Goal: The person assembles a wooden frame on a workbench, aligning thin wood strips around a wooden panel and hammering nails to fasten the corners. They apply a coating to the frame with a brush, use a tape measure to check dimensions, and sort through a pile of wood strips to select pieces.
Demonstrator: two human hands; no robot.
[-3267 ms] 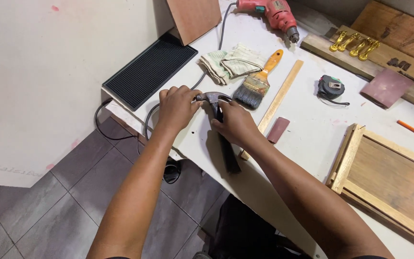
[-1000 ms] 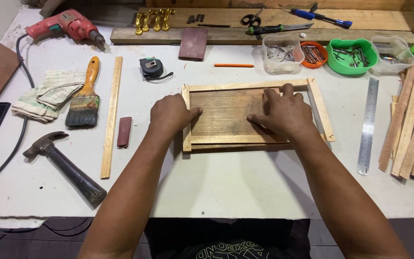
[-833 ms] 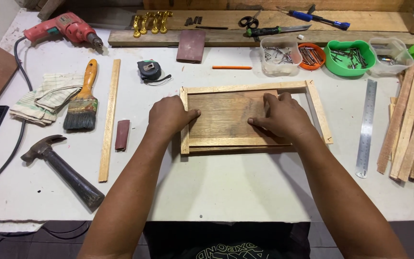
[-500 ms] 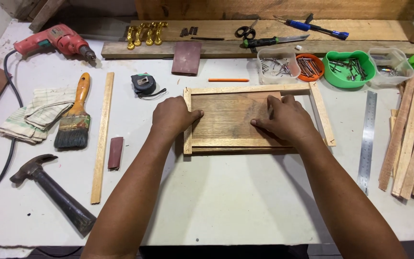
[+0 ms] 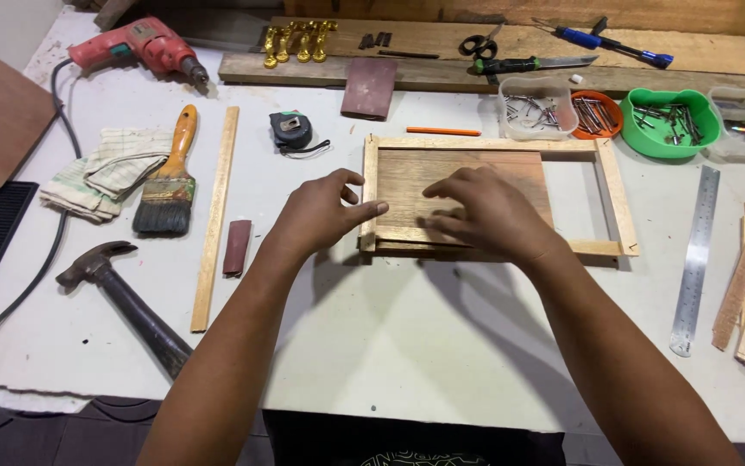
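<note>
While a thin wooden panel point(image 5: 467, 185) lies inside a rectangular wooden frame point(image 5: 616, 185) on the white workbench point(image 5: 390, 336), the right hand point(image 5: 485, 211) rests flat on it, fingers spread and hiding its lower edge. The left hand point(image 5: 321, 214), fingers open, touches the frame's left rail. Bare table shows through the frame's right side. A steel ruler point(image 5: 696, 259) lies right, a hammer point(image 5: 122, 302) left, partly over the table edge.

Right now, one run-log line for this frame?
left hand: on frame's left edge | right hand: flat on wood panel | wooden frame: flat on table
</note>
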